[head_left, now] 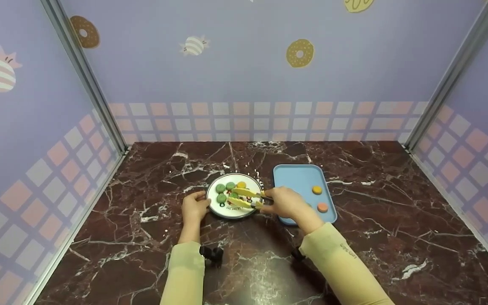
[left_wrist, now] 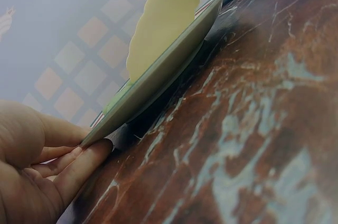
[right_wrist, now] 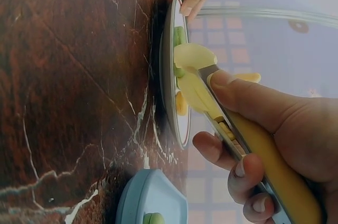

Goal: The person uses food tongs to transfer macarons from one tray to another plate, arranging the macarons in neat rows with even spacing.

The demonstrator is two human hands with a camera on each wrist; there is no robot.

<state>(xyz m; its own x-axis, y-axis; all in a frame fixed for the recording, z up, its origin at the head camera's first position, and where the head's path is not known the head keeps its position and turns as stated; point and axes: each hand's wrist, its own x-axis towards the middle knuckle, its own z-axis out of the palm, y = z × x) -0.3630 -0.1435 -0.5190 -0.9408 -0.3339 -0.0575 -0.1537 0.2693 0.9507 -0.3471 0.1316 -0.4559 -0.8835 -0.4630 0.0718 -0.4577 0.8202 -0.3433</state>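
My left hand [head_left: 195, 207] pinches the left rim of a round white plate [head_left: 231, 213], thumb above and fingers below in the left wrist view. Several green macarons [head_left: 220, 188] and a yellow-orange macaron [head_left: 241, 185] lie on the plate. In my right hand [head_left: 284, 202] I grip tongs [right_wrist: 259, 155] with yellow scalloped tips. Those tips are low over the plate, one on each side of a green macaron [head_left: 234, 195]; whether they touch it I cannot tell.
Right of the plate sits a blue tray [head_left: 297, 171] with a yellow-orange macaron [head_left: 317, 190] and a pink macaron [head_left: 322, 207]. A green macaron [right_wrist: 153, 218] on it is partly hidden by my right hand in the head view. Patterned walls enclose the dark marbled table [head_left: 151, 254].
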